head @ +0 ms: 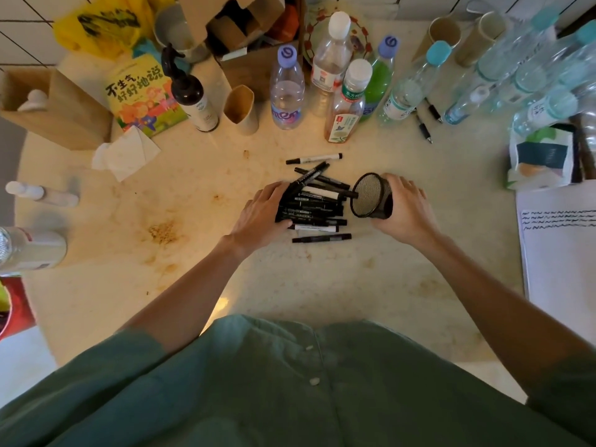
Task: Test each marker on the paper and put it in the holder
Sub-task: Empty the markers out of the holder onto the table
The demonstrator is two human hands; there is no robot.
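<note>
Two hands out over the table. Left hand (262, 214) lies on the left end of the marker pile (314, 206), fingers curved over it, thumb at the near edge; can't tell if it's gripping or just resting there. Right hand (407, 210) is wrapped round the mesh holder (371, 196), which is tipped on its side, mouth facing left toward the pile; one marker tip reaches just inside the rim.

Markers: pile is approx a dozen, mostly black barrels w/ a few white ones, overlapping too much for an exact count. One lone white marker (313, 159) lies just beyond the pile, one lone black marker (321, 238) just nearer the person. 2 black pens (429, 119) sit farther back, by the bottles.

Paper (559, 253) is at the right edge, well apart from the pile, w/ 3 rows of black squiggles across its top.

Back of table: at least 9 plastic bottles, a black pump bottle (190, 91), 3 cardboard tubes, a picture book (143, 98), an open cardboard box (238, 30), crumpled tissue (124, 153), a yellow bag (103, 24).

Table (322, 285) is pale, speckled stone w/ orange-brown stains, round-edged on the left. White tiled wall w/ dark grout behind. Person wears a green buttoned shirt.
</note>
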